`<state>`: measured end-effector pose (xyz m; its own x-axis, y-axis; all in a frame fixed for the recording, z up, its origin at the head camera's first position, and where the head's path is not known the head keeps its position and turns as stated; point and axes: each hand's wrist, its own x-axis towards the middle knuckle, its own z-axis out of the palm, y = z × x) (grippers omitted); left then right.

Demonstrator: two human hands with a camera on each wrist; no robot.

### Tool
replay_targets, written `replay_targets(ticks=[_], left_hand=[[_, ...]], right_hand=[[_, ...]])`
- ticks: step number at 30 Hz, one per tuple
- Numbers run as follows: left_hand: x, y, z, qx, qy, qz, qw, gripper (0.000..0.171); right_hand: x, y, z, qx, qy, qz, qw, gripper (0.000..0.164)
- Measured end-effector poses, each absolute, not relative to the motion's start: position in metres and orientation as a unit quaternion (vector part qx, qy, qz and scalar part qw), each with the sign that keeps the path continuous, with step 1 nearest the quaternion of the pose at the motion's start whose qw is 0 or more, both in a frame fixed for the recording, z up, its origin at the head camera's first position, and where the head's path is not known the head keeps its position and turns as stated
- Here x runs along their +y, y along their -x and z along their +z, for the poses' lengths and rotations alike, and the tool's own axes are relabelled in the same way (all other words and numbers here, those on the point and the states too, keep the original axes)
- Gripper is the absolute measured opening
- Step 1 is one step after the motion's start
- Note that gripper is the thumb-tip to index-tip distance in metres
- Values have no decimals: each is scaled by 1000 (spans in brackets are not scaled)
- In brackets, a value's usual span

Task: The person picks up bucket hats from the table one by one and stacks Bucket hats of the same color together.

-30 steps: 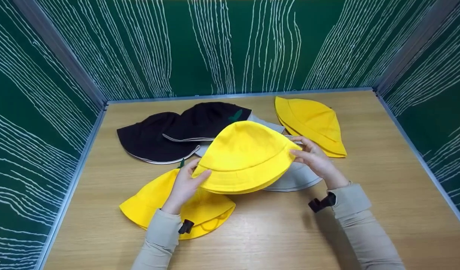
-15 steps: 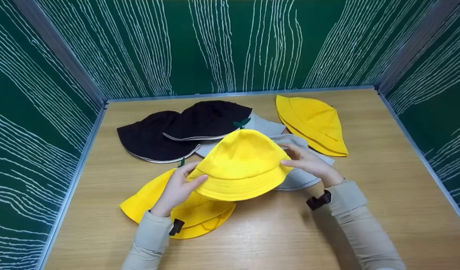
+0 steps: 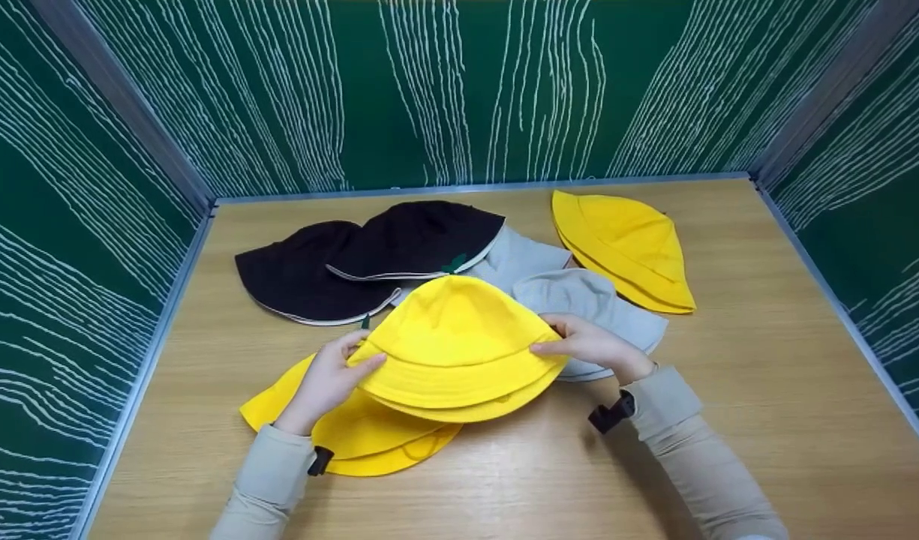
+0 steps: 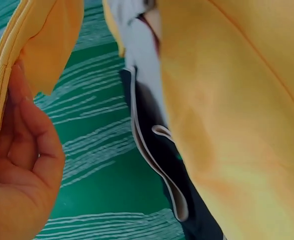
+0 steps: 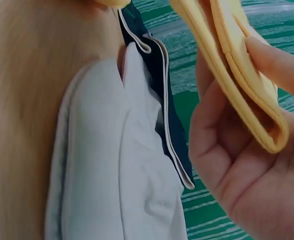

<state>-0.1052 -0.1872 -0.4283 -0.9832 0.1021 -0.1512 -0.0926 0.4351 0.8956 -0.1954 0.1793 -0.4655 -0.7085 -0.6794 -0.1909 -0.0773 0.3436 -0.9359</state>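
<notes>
Between my two hands a yellow bucket hat [image 3: 459, 330] with a green leaf tuft on its crown is held up, brim toward me. My left hand [image 3: 325, 380] pinches the left end of the brim, thumb in front and fingers behind. At the right end my right hand [image 3: 596, 346] grips the brim the same way. The right wrist view shows the folded brim [image 5: 236, 75] between thumb and fingers. Below and left, partly covered by the held hat and my left arm, lies another yellow hat [image 3: 384, 427] on the table.
Two black hats [image 3: 421, 240] overlap at the back left of the wooden table [image 3: 767, 360]. Grey hats [image 3: 617, 315] lie behind the held one. A third yellow hat [image 3: 624, 247] rests at the back right. Green panels with white lines [image 3: 504, 90] stand around the table.
Both hands have brought the held yellow hat down, leftward and nearer to me, uncovering more of the grey hats. Its leaf tuft has shifted left as well. The hats on the table stay put.
</notes>
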Motion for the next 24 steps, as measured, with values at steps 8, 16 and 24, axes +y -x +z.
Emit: replay_targets(ticks=[8, 16, 24], left_hand=[[-205, 108, -437, 864, 34, 492, 94, 34], [-228, 102, -443, 890, 23, 448, 79, 27], [-255, 89, -437, 908, 37, 410, 83, 35]], right_hand=[[160, 191, -471, 764, 240, -512, 310, 36], [133, 185, -471, 749, 240, -534, 312, 37], [101, 179, -467, 740, 242, -539, 323, 46]])
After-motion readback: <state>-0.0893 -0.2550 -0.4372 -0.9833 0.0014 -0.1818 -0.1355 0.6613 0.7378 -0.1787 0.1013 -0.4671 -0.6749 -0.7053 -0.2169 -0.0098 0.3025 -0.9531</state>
